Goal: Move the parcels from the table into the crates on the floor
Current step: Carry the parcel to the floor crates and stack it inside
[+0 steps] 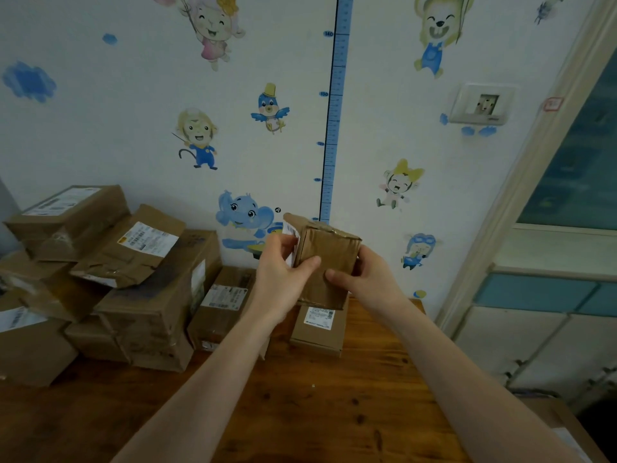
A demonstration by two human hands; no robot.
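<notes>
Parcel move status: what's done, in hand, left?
Done: cannot tell, no crates in view. In hand: left hand and right hand hold one small parcel lifted above the table. Left: the stacked pile at the table's left and a labelled box below the held one.

Two bare arms in my feed
I am seeing the left hand (283,282) and right hand (370,282) showing bare, both forearms going uncovered down to the bottom edge.

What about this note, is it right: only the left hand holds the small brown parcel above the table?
No. In the head view the left hand and right hand both hold the small brown parcel above the table.
</notes>
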